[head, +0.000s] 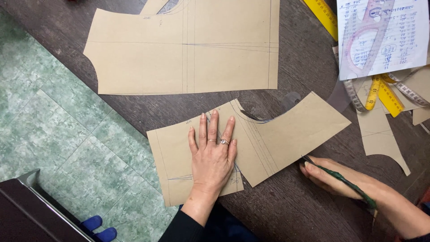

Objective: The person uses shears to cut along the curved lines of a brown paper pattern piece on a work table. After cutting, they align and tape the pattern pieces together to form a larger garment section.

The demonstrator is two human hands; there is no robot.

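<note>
Brown paper pattern piece [286,139] lies on the dark wooden table [295,206], pinned under the flat, spread-fingered left hand [212,154]. At four o'clock from that hand, the right hand [333,179] is closed around a dark green tool [342,181], its tip touching the piece's lower edge. At twelve o'clock lies a larger brown pattern sheet [179,49]; at two o'clock, a white written sheet [403,36] and yellow measuring tapes [380,96].

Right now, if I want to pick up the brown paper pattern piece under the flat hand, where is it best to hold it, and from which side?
Probably the upper right corner of the brown paper pattern piece, coming from the right. That part lies bare on the dark table; the left hand presses the middle flat, and the right hand with a green-handled tool occupies the lower right edge.
</note>
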